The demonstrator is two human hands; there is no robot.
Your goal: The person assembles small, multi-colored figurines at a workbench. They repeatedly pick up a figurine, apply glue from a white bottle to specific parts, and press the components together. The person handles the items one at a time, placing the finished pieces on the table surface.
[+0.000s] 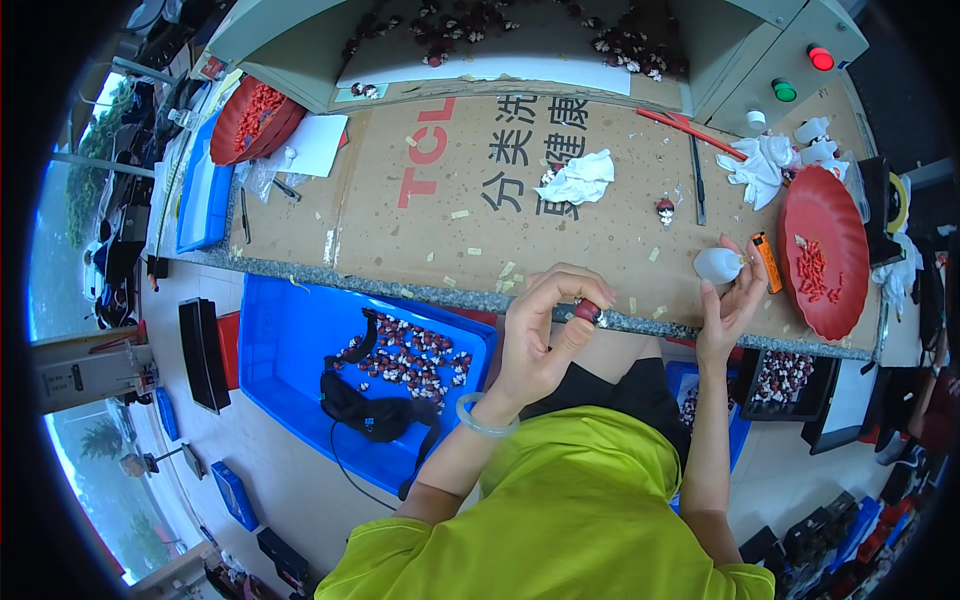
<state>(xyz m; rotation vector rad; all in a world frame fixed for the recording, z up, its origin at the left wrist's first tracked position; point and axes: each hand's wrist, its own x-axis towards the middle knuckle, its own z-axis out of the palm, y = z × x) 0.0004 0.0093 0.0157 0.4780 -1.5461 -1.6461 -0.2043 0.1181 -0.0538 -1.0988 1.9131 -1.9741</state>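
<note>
My left hand (548,330) pinches a small dark red and white figurine (588,311) between thumb and fingers, over the table's front edge. My right hand (735,300) has its fingers round a small white squeeze bottle (716,265), which lies tilted with its nozzle toward the palm. Just right of that hand is an orange tool with a black end (767,263), too small to name surely. Beyond it, a red scalloped plate (848,240) bears small red pieces (818,270). Another figurine (665,210) sits on the cardboard-covered table (400,250), near a crumpled white tissue (580,180).
A booth (730,75) with several figurines inside stands at the back. A second red plate (228,130) of red pieces is far left, by a blue tray (205,190). Below the table's left side, a blue bin (290,380) holds figurines and a black bag (375,410).
</note>
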